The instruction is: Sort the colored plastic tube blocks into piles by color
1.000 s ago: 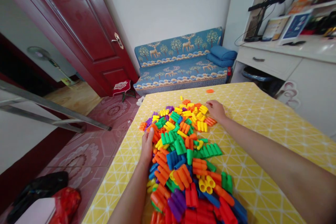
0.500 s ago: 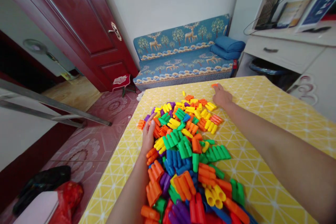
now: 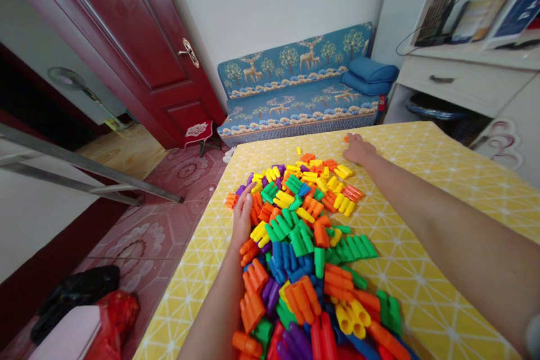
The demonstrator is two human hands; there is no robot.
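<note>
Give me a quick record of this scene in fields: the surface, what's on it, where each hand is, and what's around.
surface: table with yellow patterned cloth
pile: many-coloured plastic blocks heaped down the middle
left hand: flat against the pile's left edge, holding nothing
right hand: stretched to the far end, fingertips at a stray orange piece; grip unclear
background: blue deer-print sofa, dark red door, white desk

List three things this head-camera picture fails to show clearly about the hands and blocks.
1. Orange piece: mostly hidden under the right hand, so any grip is unclear.
2. Block pile: its near end is cut off by the bottom edge.
3. Left hand: its palm side against the pile faces away from the camera.
</note>
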